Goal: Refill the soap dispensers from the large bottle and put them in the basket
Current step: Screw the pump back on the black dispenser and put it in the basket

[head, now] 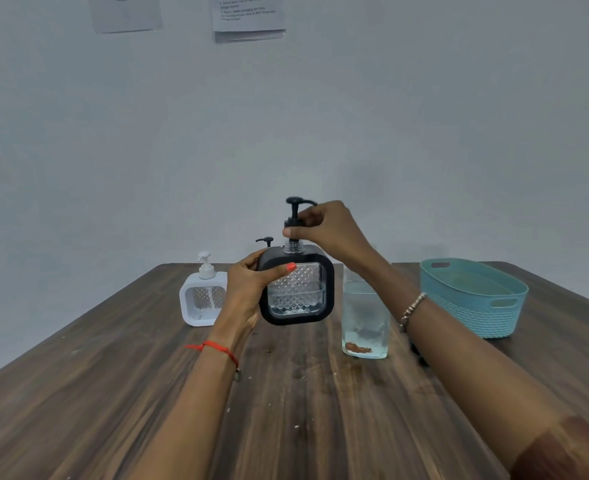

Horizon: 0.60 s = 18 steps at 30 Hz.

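- Dark wood table (303, 410) runs back to a pale wall (424, 133) with papers (248, 15) pinned high.
- Left hand (248, 292) grips the black dispenser (296, 292) by its left side, thumb across the front. It holds the body upright above the table, probably so it cannot turn.
- Right hand (324, 230) pinches the pump (295, 211) at its collar, fingers curled round it. The threaded neck (291, 246) shows bare just below, so the pump looks loose. I cannot tell whether it is coming off or going on.
- Clear liquid fills the lower part of that dispenser.
- Bottle (364, 317) stands just to its right, behind the right forearm, handy for pouring; its top is hidden.
- White dispenser (203, 299) stands on the table at left; a second pump (266, 240) peeks out above the left hand.
- Basket (473, 299) sits far right, well apart; no dispenser shows in it.
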Each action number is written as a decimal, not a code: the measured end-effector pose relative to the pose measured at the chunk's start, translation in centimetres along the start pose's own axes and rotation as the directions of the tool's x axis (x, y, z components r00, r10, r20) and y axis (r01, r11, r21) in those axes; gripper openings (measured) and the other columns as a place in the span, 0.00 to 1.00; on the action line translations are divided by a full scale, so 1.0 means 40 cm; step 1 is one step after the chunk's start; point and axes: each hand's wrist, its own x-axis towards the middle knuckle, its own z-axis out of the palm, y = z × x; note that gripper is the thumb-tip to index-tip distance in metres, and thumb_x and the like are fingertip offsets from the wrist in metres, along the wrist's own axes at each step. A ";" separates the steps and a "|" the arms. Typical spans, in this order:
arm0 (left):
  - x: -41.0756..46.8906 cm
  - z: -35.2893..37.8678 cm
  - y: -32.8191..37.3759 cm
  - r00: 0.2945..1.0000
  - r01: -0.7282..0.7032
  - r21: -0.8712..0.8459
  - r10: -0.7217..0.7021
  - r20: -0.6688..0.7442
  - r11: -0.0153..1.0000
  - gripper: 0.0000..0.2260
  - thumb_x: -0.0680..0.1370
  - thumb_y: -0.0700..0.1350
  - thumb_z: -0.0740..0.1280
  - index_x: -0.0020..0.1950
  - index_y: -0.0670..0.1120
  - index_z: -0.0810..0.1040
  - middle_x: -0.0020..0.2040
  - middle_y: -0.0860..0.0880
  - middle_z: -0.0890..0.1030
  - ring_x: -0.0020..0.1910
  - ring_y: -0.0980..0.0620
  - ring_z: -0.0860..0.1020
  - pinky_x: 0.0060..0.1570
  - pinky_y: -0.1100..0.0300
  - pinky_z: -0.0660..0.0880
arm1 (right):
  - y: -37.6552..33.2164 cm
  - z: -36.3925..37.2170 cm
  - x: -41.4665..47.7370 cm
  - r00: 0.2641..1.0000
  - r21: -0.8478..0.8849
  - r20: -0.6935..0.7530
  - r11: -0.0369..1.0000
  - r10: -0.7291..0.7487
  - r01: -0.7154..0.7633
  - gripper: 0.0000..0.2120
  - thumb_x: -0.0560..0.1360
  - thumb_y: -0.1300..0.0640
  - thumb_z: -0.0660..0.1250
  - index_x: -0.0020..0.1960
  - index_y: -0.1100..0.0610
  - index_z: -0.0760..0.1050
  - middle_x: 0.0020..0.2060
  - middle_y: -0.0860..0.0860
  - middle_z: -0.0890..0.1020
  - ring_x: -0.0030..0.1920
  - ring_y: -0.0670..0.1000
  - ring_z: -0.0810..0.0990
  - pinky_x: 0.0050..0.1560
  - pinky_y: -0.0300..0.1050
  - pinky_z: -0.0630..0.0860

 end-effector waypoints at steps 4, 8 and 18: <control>0.001 0.003 0.004 1.000 -0.006 -0.002 0.006 0.004 1.000 0.26 0.54 0.39 0.77 0.52 0.40 0.81 0.46 0.42 0.84 0.43 0.44 0.82 0.45 0.53 0.80 | 0.019 0.009 -0.011 0.999 -0.018 0.030 1.000 0.020 -0.020 0.13 0.65 0.54 0.77 0.47 0.58 0.83 0.39 0.52 0.85 0.40 0.46 0.83 0.43 0.34 0.77; 0.004 0.003 0.002 1.000 -0.008 0.011 0.008 -0.006 1.000 0.28 0.53 0.40 0.78 0.52 0.40 0.81 0.46 0.42 0.84 0.42 0.44 0.83 0.42 0.54 0.80 | 0.032 0.017 -0.017 1.000 -0.017 -0.021 1.000 0.010 -0.011 0.09 0.62 0.53 0.78 0.38 0.55 0.82 0.31 0.46 0.81 0.30 0.38 0.78 0.30 0.25 0.70; 0.003 -0.005 -0.018 0.999 0.033 -0.041 -0.035 -0.028 0.999 0.24 0.55 0.37 0.77 0.50 0.40 0.81 0.42 0.43 0.84 0.39 0.46 0.83 0.39 0.56 0.80 | 0.072 0.014 -0.016 0.986 0.171 -0.037 0.974 0.160 -0.151 0.08 0.69 0.59 0.72 0.35 0.63 0.78 0.34 0.54 0.80 0.35 0.47 0.79 0.36 0.32 0.73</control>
